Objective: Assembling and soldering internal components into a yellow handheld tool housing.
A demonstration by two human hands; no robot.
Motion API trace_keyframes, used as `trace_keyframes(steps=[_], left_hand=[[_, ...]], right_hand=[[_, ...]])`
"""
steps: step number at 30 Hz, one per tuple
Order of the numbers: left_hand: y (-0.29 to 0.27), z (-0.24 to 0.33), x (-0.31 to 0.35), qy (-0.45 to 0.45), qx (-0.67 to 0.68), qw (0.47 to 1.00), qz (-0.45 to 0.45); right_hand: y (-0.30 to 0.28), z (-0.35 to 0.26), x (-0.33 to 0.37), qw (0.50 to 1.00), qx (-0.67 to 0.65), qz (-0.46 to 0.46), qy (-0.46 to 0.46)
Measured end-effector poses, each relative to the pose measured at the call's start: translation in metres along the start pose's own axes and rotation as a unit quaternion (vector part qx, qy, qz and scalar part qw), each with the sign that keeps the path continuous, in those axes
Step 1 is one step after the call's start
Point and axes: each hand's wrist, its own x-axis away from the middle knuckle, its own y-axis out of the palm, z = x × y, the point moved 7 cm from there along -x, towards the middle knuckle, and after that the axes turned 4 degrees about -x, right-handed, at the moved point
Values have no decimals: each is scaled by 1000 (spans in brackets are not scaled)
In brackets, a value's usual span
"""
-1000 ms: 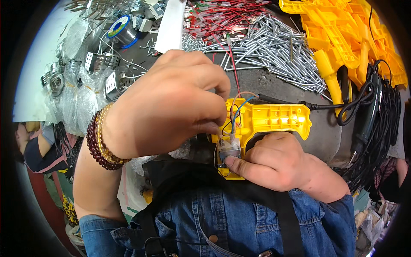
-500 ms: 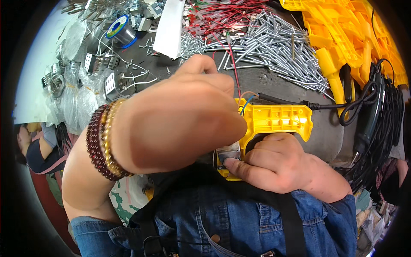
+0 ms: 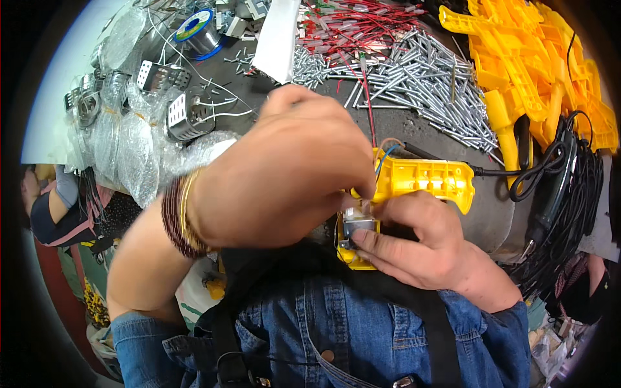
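Observation:
My right hand (image 3: pixel 420 242) grips a yellow plastic housing half (image 3: pixel 424 181) shaped like a pistol grip, held just above my denim jacket. A small grey metal part (image 3: pixel 358 223) sits inside its handle, under my right thumb. My left hand (image 3: pixel 284 174), with bracelets at the wrist, is raised over the housing's left end and pinches thin blue and brown wires (image 3: pixel 385 154) that come out of it. Most of the housing's handle is hidden by both hands.
A dark workbench (image 3: pixel 420 139) carries a heap of metal pins (image 3: pixel 414 71), red wires (image 3: pixel 362 22), stacked yellow housings (image 3: pixel 543 71), a solder spool (image 3: pixel 197 29), bagged small motors (image 3: pixel 162 103) and coiled black cables (image 3: pixel 569 187). Another person (image 3: pixel 55 207) sits at far left.
My left hand has lifted nearer the camera and shifted right over the housing, now pinching the wires. My right hand keeps its hold on the housing.

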Motion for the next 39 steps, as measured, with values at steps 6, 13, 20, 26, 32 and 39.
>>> trace_keyframes(steps=[6,13,20,26,32,39], left_hand=[[10,35,56,-129,-69,969,198],[25,25,60,-131,-37,969,208],[36,29,69,-108,-67,961,246],[35,33,65,-122,-72,959,244],[38,32,62,-113,-85,963,231],[39,35,59,-130,-98,957,240]], right_hand=[[2,-2,-6,995,-40,-23,94],[-1,3,-18,984,-20,-85,156],[1,8,-21,965,-70,-154,200],[-2,11,-14,968,-104,-106,200],[-6,11,-12,973,-114,-114,167],[-6,8,-16,964,-101,-158,190]])
